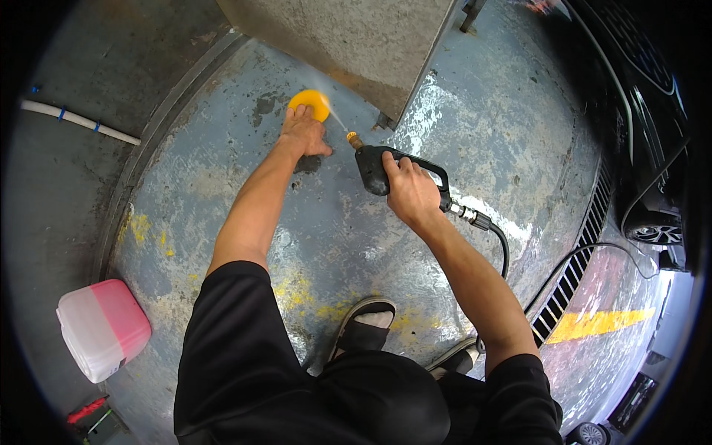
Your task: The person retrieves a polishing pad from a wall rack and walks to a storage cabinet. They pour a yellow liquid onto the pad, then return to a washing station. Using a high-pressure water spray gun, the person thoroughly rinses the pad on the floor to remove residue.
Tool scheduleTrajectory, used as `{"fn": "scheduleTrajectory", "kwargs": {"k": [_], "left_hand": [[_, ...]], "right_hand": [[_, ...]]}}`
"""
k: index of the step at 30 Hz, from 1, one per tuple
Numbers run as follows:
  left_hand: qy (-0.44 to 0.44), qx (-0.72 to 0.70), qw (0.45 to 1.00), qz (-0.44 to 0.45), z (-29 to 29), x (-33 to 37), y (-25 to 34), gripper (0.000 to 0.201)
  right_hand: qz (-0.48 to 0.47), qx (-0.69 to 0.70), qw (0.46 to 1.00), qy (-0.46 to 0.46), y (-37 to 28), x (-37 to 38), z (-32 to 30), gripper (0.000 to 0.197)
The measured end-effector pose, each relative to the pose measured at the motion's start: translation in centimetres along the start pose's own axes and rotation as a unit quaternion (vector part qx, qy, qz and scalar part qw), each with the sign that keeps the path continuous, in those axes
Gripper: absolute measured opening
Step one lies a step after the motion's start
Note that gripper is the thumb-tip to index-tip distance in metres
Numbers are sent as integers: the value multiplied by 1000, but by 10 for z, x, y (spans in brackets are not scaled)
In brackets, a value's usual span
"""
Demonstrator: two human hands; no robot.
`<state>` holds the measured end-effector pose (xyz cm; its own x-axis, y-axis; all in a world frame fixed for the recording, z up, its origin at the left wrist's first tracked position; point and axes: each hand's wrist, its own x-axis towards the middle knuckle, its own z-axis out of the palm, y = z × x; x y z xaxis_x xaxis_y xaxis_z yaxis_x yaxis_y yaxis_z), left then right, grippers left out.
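Observation:
My left hand (305,132) reaches forward and grips a round yellow pad (310,104) by its near edge. The pad is held out above the floor, its face partly hidden by my fingers. In my right hand (412,189) is a black pressure washer gun (375,169), my fingers wrapped round its handle. From its brass nozzle (354,139) a white spray fans out up and left onto the pad's right side. A black hose (505,248) runs from a metal coupling behind the handle down past my right forearm.
A worn metal cabinet (356,44) stands just beyond the pad. A jug of pink liquid (104,328) sits at the lower left. A floor drain grate (575,271) and a black car (645,111) lie to the right. Blue-grey paint on the floor (222,178) is peeling and partly wet.

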<state>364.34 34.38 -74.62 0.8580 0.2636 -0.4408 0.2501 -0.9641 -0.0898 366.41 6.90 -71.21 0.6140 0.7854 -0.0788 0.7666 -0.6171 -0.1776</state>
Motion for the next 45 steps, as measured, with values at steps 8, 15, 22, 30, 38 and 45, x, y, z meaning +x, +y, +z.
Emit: {"fn": "scheduleTrajectory", "kwargs": {"k": [8,15,22,30,38,45], "left_hand": [[-13,-3,1000,-2,-4,1,-2,52],[-10,-9,1000,-4,0,-2,-7,53],[7,31,999,-14,8,0,-6,55],[59,-48,997,-17,-11,-21,7,50],[188,-203,951,-140,-38,-124,-40,55],[211,-265,922,-186,-192,-259,-123,44]], "right_hand": [[2,7,1000,8,0,1,-2,57],[19,29,999,-2,-5,1,-2,59],[-35,-13,990,136,6,-11,-19,55],[19,53,998,21,60,-79,-109,65],[117,276,949,101,99,-191,-301,64],[274,461,824,183,85,-245,-543,66]]}}
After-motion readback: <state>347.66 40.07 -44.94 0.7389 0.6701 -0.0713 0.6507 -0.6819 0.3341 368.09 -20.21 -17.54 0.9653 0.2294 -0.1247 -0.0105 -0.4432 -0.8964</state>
